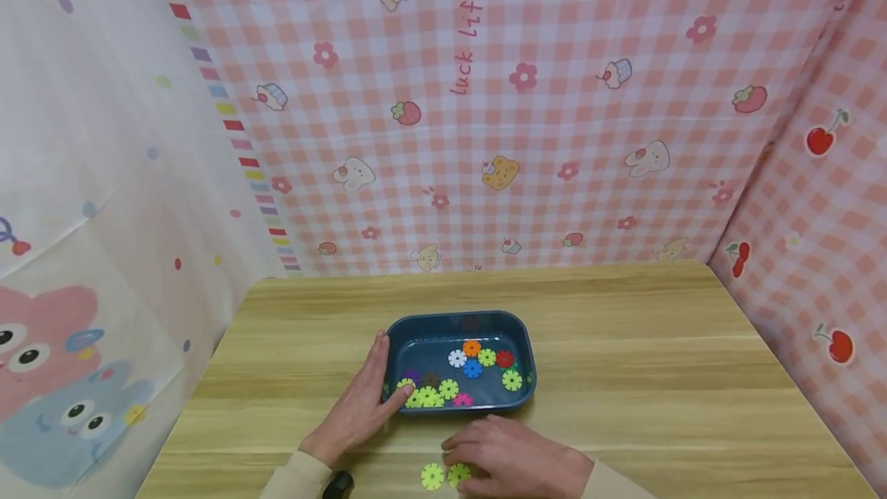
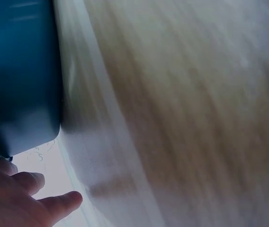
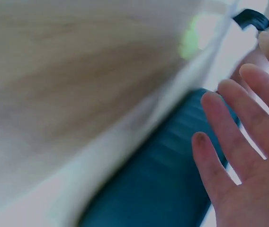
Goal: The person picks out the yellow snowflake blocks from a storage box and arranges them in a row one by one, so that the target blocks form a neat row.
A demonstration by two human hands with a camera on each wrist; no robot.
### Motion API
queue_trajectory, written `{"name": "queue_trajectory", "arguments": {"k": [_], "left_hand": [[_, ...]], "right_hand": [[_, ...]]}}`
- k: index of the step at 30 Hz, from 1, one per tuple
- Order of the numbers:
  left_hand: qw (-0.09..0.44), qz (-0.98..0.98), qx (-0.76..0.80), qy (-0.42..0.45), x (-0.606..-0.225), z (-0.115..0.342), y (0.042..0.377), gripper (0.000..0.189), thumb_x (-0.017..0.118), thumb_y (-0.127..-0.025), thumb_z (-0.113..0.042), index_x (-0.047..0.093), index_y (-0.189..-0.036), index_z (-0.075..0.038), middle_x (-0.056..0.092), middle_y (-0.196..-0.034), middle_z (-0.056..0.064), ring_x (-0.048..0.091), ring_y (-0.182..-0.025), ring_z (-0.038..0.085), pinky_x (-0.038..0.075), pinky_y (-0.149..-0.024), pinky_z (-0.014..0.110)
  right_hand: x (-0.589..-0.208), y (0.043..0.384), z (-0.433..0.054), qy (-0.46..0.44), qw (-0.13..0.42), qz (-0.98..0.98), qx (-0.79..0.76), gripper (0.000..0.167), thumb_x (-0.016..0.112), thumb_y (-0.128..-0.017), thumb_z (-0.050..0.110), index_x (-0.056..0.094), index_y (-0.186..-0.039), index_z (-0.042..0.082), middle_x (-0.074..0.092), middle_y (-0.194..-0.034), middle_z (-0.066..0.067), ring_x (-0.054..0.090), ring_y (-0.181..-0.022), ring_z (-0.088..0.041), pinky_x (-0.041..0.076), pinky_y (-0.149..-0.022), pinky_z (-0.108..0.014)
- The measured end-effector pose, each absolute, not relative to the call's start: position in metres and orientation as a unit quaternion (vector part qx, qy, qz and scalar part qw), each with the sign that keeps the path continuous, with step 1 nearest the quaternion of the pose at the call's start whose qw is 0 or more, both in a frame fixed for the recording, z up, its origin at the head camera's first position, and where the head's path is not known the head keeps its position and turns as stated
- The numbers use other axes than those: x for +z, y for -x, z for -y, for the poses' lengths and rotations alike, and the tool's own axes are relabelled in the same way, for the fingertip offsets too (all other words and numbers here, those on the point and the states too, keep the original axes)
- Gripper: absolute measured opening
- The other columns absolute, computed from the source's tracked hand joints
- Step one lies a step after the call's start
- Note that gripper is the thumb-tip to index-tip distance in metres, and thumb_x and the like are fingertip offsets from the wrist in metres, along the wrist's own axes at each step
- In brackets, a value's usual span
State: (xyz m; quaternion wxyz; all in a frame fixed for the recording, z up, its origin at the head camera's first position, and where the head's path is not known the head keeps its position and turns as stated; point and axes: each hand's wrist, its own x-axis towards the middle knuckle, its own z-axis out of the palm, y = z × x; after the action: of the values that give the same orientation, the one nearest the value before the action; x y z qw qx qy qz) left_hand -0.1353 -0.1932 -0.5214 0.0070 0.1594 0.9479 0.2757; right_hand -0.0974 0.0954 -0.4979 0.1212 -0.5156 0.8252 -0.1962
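A dark blue rectangular tray (image 1: 460, 322) sits on the table, holding several plastic snowflake discs. Lime discs (image 1: 449, 389) gather toward its near left, beside a pink disc (image 1: 463, 400); white (image 1: 456, 359), orange (image 1: 472, 348), blue (image 1: 473, 369) and red (image 1: 505, 359) ones lie farther right. My left hand (image 1: 356, 414) holds the tray's left end, fingers along the outer wall and thumb over the near rim. Just in front of the tray, my right hand (image 1: 516, 457) hovers with relaxed, spread fingers. Below its fingers is a lime disc (image 1: 457, 474), partly covered; another lime disc (image 1: 433, 476) lies beside it.
The wooden table (image 1: 624, 353) meets a pink checked cloth (image 1: 554, 199) at the back. White cloth hangs at left and checked cloth at right. A small black object (image 1: 338, 485) shows by the left sleeve. Both wrist views are blurred.
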Motion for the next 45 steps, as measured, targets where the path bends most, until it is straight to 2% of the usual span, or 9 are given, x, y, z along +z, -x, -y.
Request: {"name": "queue_trajectory", "arguments": {"k": [3, 6, 14, 18, 21, 26, 33, 40, 45], "left_hand": [[0.004, -0.949, 0.274, -0.157, -0.522, 0.192, 0.135, 0.094, 0.053, -0.104, -0.055, 0.004, -0.166, -0.002, 0.004, -0.173, 0.018, 0.015, -0.157, 0.035, 0.026, -0.122, 0.057], [-0.005, -0.948, 0.277, -0.157, -0.523, 0.192, 0.135, 0.093, 0.053, -0.105, -0.053, 0.006, -0.165, -0.001, 0.006, -0.172, 0.019, 0.016, -0.156, 0.037, 0.026, -0.121, 0.059], [-0.014, -0.942, 0.291, -0.165, -0.521, 0.192, 0.137, 0.088, 0.052, -0.106, -0.050, 0.011, -0.165, -0.001, 0.008, -0.172, 0.018, 0.016, -0.156, 0.039, 0.026, -0.121, 0.062], [-0.020, -0.937, 0.305, -0.172, -0.520, 0.196, 0.138, 0.078, 0.049, -0.108, -0.043, 0.016, -0.165, -0.001, 0.012, -0.172, 0.018, 0.016, -0.156, 0.041, 0.024, -0.121, 0.063], [-0.018, -0.932, 0.316, -0.178, -0.519, 0.199, 0.137, 0.072, 0.046, -0.111, -0.039, 0.017, -0.165, -0.001, 0.013, -0.172, 0.017, 0.016, -0.156, 0.040, 0.022, -0.121, 0.063], [-0.019, -0.935, 0.304, -0.181, -0.519, 0.199, 0.138, 0.068, 0.043, -0.112, -0.034, 0.017, -0.164, -0.001, 0.013, -0.172, 0.017, 0.017, -0.156, 0.039, 0.023, -0.121, 0.062], [-0.036, -0.937, 0.291, -0.188, -0.524, 0.199, 0.135, 0.065, 0.044, -0.112, -0.026, 0.018, -0.163, 0.005, 0.015, -0.170, 0.022, 0.019, -0.155, 0.042, 0.026, -0.119, 0.064], [-0.047, -0.933, 0.298, -0.197, -0.526, 0.200, 0.133, 0.065, 0.042, -0.113, -0.029, 0.018, -0.162, 0.006, 0.015, -0.170, 0.023, 0.020, -0.155, 0.042, 0.026, -0.119, 0.065], [-0.034, -0.934, 0.300, -0.190, -0.527, 0.199, 0.133, 0.065, 0.042, -0.113, -0.028, 0.016, -0.163, 0.005, 0.013, -0.170, 0.022, 0.018, -0.155, 0.040, 0.024, -0.121, 0.061]], "right_hand": [[-0.488, 0.097, -0.096, 0.518, 0.098, -0.819, -0.224, 0.027, 0.064, -0.104, 0.036, 0.073, -0.128, 0.025, 0.068, -0.128, 0.017, 0.061, -0.113, 0.001, 0.051, -0.101, -0.027], [-0.478, 0.097, -0.097, 0.515, 0.067, -0.820, -0.241, 0.022, 0.063, -0.105, 0.033, 0.074, -0.122, 0.024, 0.070, -0.124, 0.018, 0.061, -0.113, 0.001, 0.052, -0.102, -0.031], [-0.465, 0.114, -0.103, 0.450, -0.037, -0.830, -0.326, 0.012, 0.071, -0.101, 0.026, 0.077, -0.111, 0.022, 0.073, -0.112, 0.014, 0.066, -0.108, -0.004, 0.055, -0.097, -0.033], [-0.464, 0.128, -0.104, 0.406, -0.063, -0.834, -0.369, 0.011, 0.074, -0.098, 0.019, 0.077, -0.108, 0.021, 0.073, -0.111, 0.012, 0.067, -0.106, -0.008, 0.056, -0.095, -0.036], [-0.465, 0.138, -0.103, 0.379, -0.049, -0.844, -0.376, 0.012, 0.072, -0.100, 0.019, 0.077, -0.111, 0.019, 0.073, -0.113, 0.010, 0.067, -0.108, -0.010, 0.056, -0.096, -0.038], [-0.469, 0.150, -0.096, 0.355, 0.013, -0.860, -0.367, 0.016, 0.070, -0.101, 0.021, 0.077, -0.115, 0.016, 0.072, -0.115, 0.009, 0.067, -0.110, -0.013, 0.056, -0.098, -0.038], [-0.476, 0.164, -0.082, 0.359, 0.072, -0.861, -0.353, 0.019, 0.073, -0.098, 0.014, 0.077, -0.116, 0.008, 0.074, -0.114, -0.002, 0.069, -0.107, -0.022, 0.058, -0.093, -0.040], [-0.484, 0.175, -0.072, 0.349, 0.110, -0.884, -0.292, 0.025, 0.079, -0.093, 0.016, 0.078, -0.118, 0.011, 0.073, -0.116, 0.004, 0.064, -0.113, -0.015, 0.050, -0.104, -0.041], [-0.494, 0.182, -0.066, 0.349, 0.142, -0.881, -0.285, 0.026, 0.082, -0.090, 0.016, 0.078, -0.116, 0.011, 0.074, -0.114, 0.004, 0.064, -0.109, -0.011, 0.053, -0.099, -0.033]]}}
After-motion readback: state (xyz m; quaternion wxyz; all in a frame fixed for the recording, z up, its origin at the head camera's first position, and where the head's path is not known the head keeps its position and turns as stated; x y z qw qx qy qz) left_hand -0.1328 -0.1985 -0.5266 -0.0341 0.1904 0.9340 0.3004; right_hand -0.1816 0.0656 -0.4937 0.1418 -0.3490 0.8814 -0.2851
